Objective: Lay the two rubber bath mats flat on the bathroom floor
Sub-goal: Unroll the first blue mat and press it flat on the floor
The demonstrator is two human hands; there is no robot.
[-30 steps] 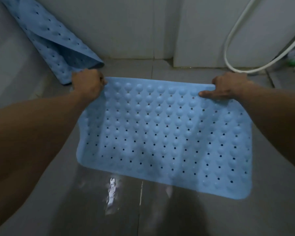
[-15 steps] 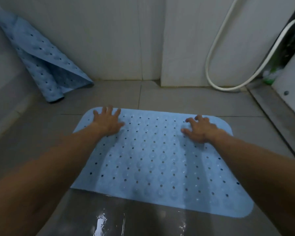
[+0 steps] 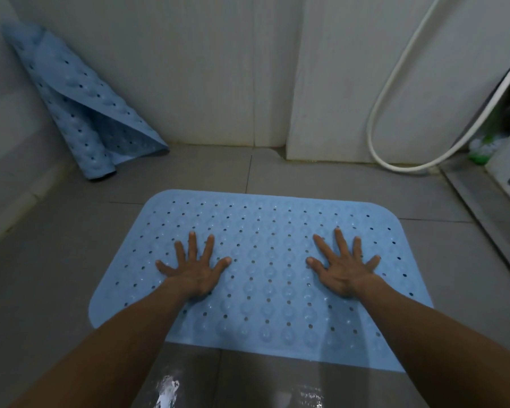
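A light blue rubber bath mat [image 3: 265,240], dotted with holes and bumps, lies flat on the grey tiled floor in front of me. My left hand [image 3: 195,267] rests palm down on its left half, fingers spread. My right hand [image 3: 343,266] presses flat on its right half, fingers spread too. Neither hand grips anything. A second blue mat [image 3: 83,113] leans folded and curled against the wall in the far left corner, its lower edge on the floor.
White wall panels stand close behind the mats. A white shower hose [image 3: 395,113] loops down the right wall to the floor. A green and white bottle [image 3: 483,148] sits at the far right beside a metal threshold [image 3: 489,213]. Wet floor [image 3: 171,384] glistens near me.
A second ago both hands held the mat's far edge in the air. They set it down on the floor, let go, and slid back towards me to press it flat.
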